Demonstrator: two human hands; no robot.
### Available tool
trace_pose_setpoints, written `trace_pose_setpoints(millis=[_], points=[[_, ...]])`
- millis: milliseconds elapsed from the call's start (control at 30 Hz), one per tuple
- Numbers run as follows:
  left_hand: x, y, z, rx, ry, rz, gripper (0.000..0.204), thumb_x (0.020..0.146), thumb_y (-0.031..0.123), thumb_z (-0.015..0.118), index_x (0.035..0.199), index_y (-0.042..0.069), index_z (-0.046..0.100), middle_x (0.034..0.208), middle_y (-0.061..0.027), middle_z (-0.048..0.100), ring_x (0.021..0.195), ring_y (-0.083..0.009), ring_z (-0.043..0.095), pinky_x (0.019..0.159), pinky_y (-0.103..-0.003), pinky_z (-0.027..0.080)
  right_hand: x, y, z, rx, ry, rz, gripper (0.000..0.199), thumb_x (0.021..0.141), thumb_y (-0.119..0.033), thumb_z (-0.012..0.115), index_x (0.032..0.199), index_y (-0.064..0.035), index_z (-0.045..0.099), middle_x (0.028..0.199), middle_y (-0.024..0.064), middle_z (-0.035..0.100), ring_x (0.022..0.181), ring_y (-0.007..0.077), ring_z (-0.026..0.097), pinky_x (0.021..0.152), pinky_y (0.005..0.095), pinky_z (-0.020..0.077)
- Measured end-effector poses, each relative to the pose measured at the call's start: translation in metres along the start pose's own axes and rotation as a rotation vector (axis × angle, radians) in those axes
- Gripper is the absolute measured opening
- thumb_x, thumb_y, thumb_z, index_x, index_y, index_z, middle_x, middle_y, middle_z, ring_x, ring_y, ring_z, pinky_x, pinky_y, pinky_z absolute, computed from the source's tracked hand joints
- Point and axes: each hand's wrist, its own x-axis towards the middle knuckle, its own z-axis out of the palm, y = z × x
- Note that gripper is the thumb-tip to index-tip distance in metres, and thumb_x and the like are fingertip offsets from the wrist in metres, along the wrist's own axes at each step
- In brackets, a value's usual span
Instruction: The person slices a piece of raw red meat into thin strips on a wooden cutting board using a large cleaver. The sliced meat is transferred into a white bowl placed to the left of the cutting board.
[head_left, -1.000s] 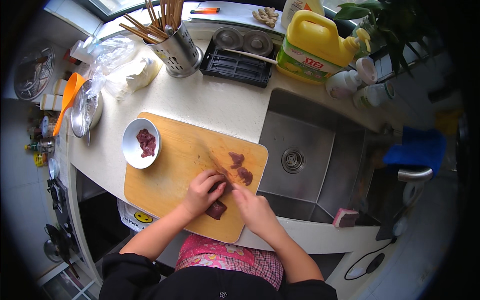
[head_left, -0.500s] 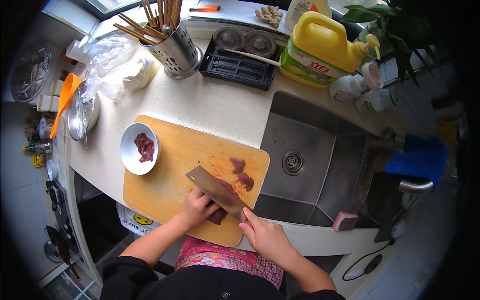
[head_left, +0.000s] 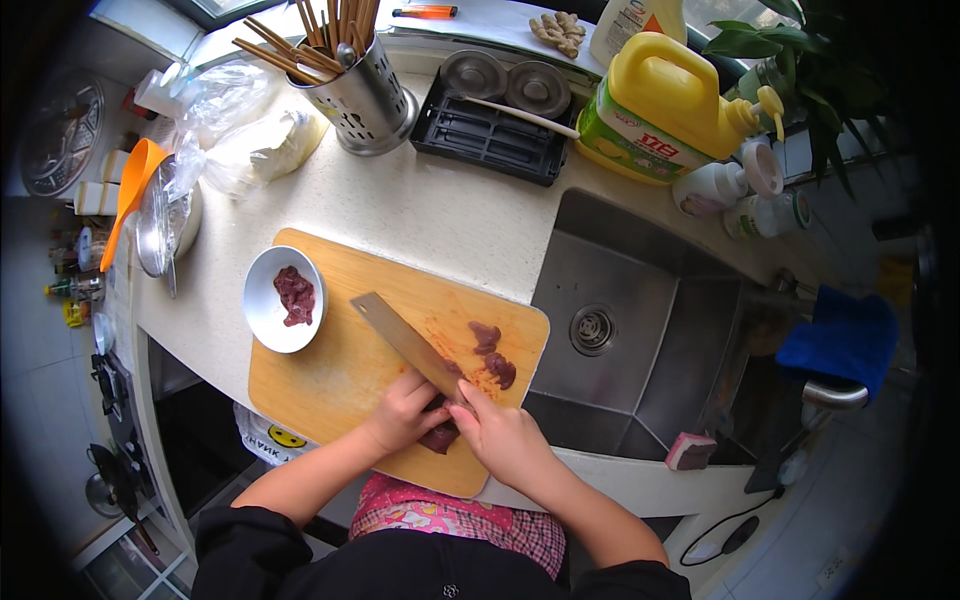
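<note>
A wooden cutting board lies on the counter before me. My right hand is closed round the handle of a cleaver, its broad blade slanting up and left over the board. With fingers curled, my left hand presses on a piece of dark red raw meat beside the blade; part of the meat is hidden by my hands. Two cut meat pieces rest on the board's right side amid reddish smears. On the board's left edge a white bowl holds more sliced meat.
The steel sink adjoins the board on the right, a pink-and-white sponge at its near edge. Behind stand a chopstick holder, a black rack and a yellow jug. Plastic bags and a lidded pot are left.
The cleaver has shifted left and tilts more steeply, and my right hand has come in closer to my left. My left hand still presses on the meat.
</note>
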Motion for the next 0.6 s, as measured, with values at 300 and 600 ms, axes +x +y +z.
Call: trace_pose_setpoints(millis=[300, 600], points=[[0.001, 0.005, 0.000, 0.013, 0.150, -0.001, 0.023, 0.076, 0.004, 0.072, 0.097, 0.000, 0.064, 0.096, -0.0162, 0.060, 0.081, -0.0298, 0.061, 0.071, -0.036, 0.052, -0.017, 0.022, -0.023, 0.266, 0.079, 0.146, 0.041, 0.099, -0.033, 0.047, 0.120, -0.0001, 0.057, 0.087, 0.0269, 0.066, 0.084, 0.0410, 0.066, 0.074, 0.0441, 0.0535], [0.002, 0.023, -0.011, 0.186, 0.079, 0.086, 0.024, 0.071, 0.013, 0.075, 0.092, 0.004, 0.067, 0.098, -0.0098, 0.063, 0.085, -0.0281, 0.061, 0.070, -0.037, 0.048, -0.045, 0.013, -0.021, 0.060, 0.124, -0.072, 0.038, 0.096, -0.023, 0.053, 0.126, -0.0005, 0.053, 0.077, 0.0158, 0.065, 0.067, 0.0313, 0.066, 0.062, 0.0376, 0.0522]])
